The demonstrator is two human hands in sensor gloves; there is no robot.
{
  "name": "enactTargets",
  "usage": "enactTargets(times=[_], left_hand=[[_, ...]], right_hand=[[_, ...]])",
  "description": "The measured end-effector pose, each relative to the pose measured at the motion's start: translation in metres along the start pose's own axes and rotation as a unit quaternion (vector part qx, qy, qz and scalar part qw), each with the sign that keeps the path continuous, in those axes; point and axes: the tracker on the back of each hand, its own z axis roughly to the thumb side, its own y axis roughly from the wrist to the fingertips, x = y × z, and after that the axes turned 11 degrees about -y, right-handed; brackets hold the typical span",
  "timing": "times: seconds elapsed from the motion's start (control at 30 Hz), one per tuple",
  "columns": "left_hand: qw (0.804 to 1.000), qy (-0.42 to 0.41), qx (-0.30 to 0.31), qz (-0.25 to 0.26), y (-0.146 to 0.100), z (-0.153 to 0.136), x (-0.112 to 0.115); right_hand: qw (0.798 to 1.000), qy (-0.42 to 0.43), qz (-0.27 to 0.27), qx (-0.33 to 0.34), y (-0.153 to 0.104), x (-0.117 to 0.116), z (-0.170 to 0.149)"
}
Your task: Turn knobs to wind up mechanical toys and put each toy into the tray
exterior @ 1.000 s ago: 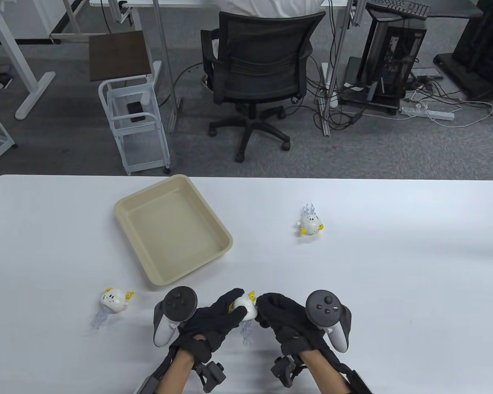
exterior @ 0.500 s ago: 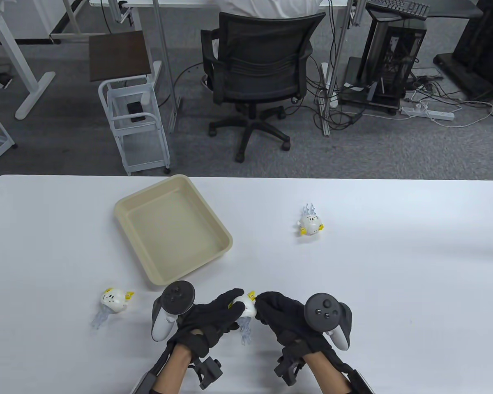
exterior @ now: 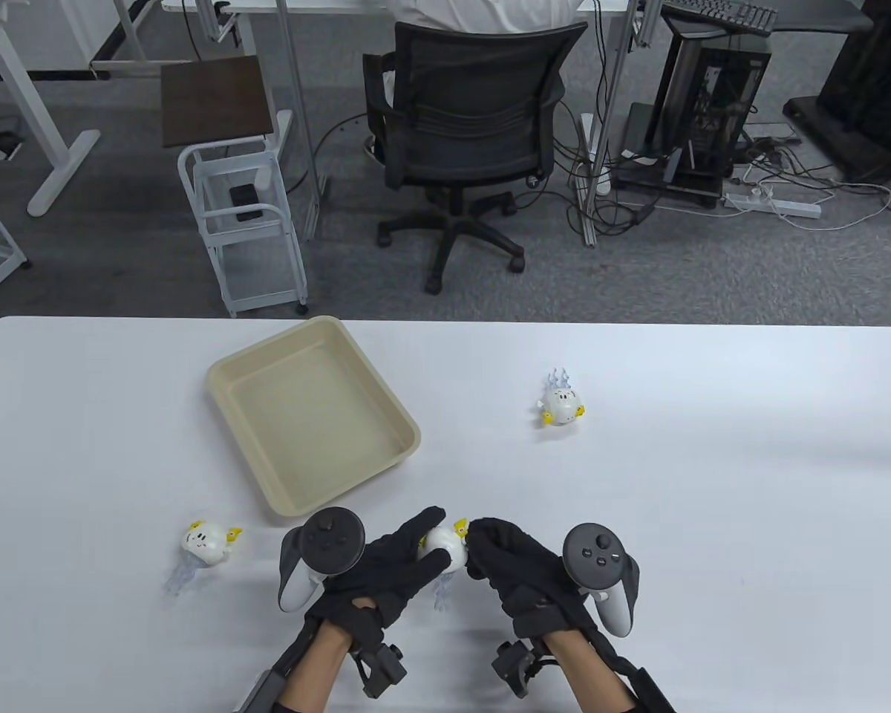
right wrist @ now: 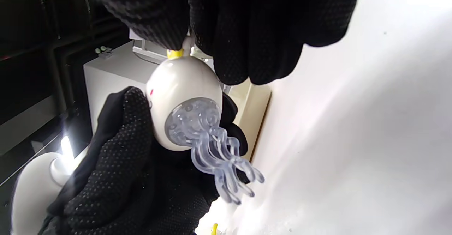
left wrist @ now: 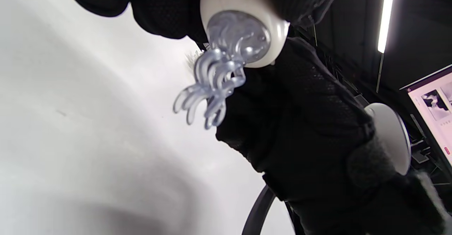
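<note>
A white jellyfish toy (exterior: pixel 445 549) with clear tentacles (right wrist: pixel 222 157) is lifted just above the table near the front edge. My left hand (exterior: pixel 405 557) grips its round body (left wrist: pixel 243 23) from the left. My right hand (exterior: pixel 494 553) pinches the small yellow knob (right wrist: pixel 175 53) on its side. A second white toy (exterior: pixel 206 542) lies on the table to the left of my hands. A third toy (exterior: pixel 560 405) sits further back on the right. The beige tray (exterior: pixel 312 423) stands behind my left hand with nothing in it.
The white table (exterior: pixel 713 483) stretches wide to the right of the hands. Beyond its far edge stand a black office chair (exterior: pixel 464 126), a white cart (exterior: pixel 241 223) and a computer tower (exterior: pixel 713 104) on the floor.
Both hands have shifted slightly forward and up with the toy. My right hand has rolled a little at the knob, and the toy's tentacles hang at a changed angle.
</note>
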Motion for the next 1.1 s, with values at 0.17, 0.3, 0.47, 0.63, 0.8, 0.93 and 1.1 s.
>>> enactTargets(times=[0.17, 0.3, 0.47, 0.63, 0.8, 0.93, 1.1], left_hand=[[0.999, -0.039, -0.009, 0.006, 0.002, -0.001, -0.004], [0.997, -0.079, -0.018, -0.004, 0.003, -0.005, -0.006], [0.995, -0.093, -0.024, -0.015, 0.004, -0.008, -0.006], [0.999, -0.05, -0.006, -0.01, 0.004, -0.002, -0.005], [0.999, -0.047, 0.0, -0.009, 0.005, -0.001, -0.003], [0.999, -0.044, -0.011, -0.005, 0.005, -0.004, -0.004], [0.998, -0.062, -0.019, -0.004, 0.004, -0.006, -0.008]], right_hand=[[0.998, 0.026, 0.023, 0.046, 0.002, 0.004, -0.002], [0.996, -0.033, 0.013, 0.079, 0.002, 0.008, 0.005], [0.987, -0.119, -0.016, 0.104, 0.0, 0.009, 0.012], [0.999, -0.039, -0.019, 0.03, 0.002, 0.004, 0.004], [0.997, 0.058, -0.004, -0.044, 0.004, 0.001, -0.003], [1.0, -0.006, -0.013, -0.02, 0.004, 0.001, 0.0], [0.995, -0.08, -0.034, 0.047, 0.0, 0.002, 0.011]])
